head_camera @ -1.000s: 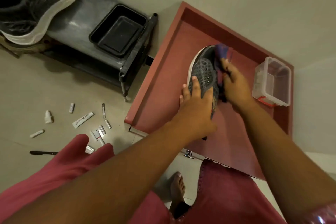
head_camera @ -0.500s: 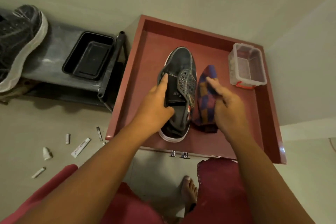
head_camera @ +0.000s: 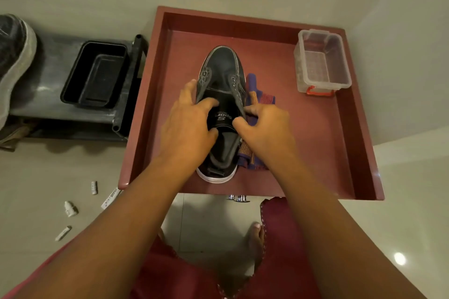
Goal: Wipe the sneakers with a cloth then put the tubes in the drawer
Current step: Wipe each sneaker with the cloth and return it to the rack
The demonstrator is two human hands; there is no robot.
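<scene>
I have the sneaker (head_camera: 222,75) sitting upright on its sole inside the open red drawer (head_camera: 359,143), its long axis running straight away from me, toe at the far end and heel toward my body. My left hand (head_camera: 187,128) grips the sneaker's left collar, thumb hooked into the opening and the other fingers spread down the outer side. My right hand (head_camera: 264,128) is curled at the right collar edge, pinching it together with the striped cloth (head_camera: 257,97), which lies bunched along the sneaker's right flank and under that hand. So the sneaker sits squarely between both hands, with the cloth only on the right-hand side. I judge any wiping stroke should run along that toe-to-heel line, right hand working, left hand steadying. The tubes (head_camera: 94,187) lie scattered on the floor well off to the left, nearer my left arm, not yet in the drawer.
</scene>
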